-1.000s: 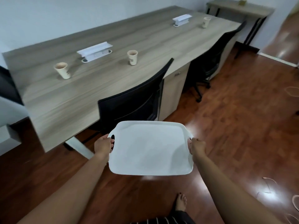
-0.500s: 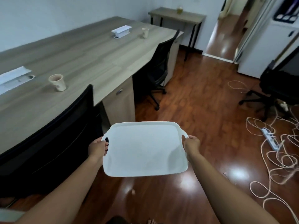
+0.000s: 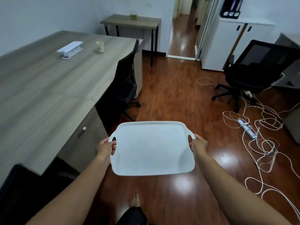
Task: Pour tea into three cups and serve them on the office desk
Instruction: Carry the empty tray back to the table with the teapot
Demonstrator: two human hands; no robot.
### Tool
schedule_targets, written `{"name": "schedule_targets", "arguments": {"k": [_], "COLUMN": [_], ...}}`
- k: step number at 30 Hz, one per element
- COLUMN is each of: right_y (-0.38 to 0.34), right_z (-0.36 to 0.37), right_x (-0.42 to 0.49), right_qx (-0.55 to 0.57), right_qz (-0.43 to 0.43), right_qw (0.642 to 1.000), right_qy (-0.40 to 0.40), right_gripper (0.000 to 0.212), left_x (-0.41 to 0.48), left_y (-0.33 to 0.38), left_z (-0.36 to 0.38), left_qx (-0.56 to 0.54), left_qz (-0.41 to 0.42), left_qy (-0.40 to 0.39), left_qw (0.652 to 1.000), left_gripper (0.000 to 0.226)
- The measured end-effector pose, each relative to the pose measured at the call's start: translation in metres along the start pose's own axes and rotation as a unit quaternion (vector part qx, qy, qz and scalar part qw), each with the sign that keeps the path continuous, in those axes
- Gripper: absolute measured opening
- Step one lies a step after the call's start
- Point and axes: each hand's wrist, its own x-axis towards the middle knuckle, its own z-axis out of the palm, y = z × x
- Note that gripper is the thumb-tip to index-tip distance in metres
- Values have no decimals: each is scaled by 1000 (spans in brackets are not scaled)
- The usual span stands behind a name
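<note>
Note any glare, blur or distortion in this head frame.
Head view: bright glare patches on the glossy wooden floor beside the white plastic tray; motion blur smears the grey wood desk at left; wide-angle bending curves the desk edge; the tray stays sharp.

Left hand (image 3: pixel 105 147) and right hand (image 3: pixel 198 144) gripping white tray (image 3: pixel 152 148) by handles over wooden floor (image 3: pixel 178 98); cup (image 3: pixel 100 46) sitting on desk (image 3: pixel 48 82).

The tray (image 3: pixel 152 148) at six o'clock looks like smooth matt white plastic, the floor (image 3: pixel 175 98) is glossy reddish wood with bright glare spots, and the desk (image 3: pixel 48 88) at nine o'clock shows matt grey woodgrain — the cup (image 3: pixel 100 46) at eleven o'clock looks like paper.
</note>
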Motion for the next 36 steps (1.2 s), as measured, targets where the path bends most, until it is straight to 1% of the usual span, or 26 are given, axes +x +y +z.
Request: {"name": "schedule_targets", "arguments": {"k": [5,7,10,15,17,19,22,28,31,36], "right_y": [-52,-70,-93,-136,-150,-168,-189,-282,-329,-390], "right_z": [37,52,65,89,97,111,121,144,157,182], "right_x": [42,63,85,139,161,213,252,368,424,497], "right_qx": [7,21,56,80,90,96,97,65,52,49], "right_qz": [2,7,11,13,18,29,24,0,-24,-23], "right_qw": [999,998,994,988,987,987,987,994,996,997], "right_qy": [33,52,91,128,130,126,123,83,70,61], "right_gripper": [59,60,56,48,48,49,51,47,45,48], "left_x": [69,99,131,182,196,229,250,312,345,399], "left_y": [69,95,122,162,174,189,205,263,294,332], "left_z": [54,80,115,185,209,252,287,401,456,527], "left_qx": [38,49,38,46,43,46,48,41,28,23], "left_qz": [-3,-5,0,-3,1,-8,0,-8,-9,-11], "left_qy": [-40,-55,-52,-59,-60,-58,-61,-45,-50,-42], "left_qw": [998,997,998,997,997,997,997,998,998,999], "left_gripper": [48,45,38,40,40,40,40,37,40,43]}}
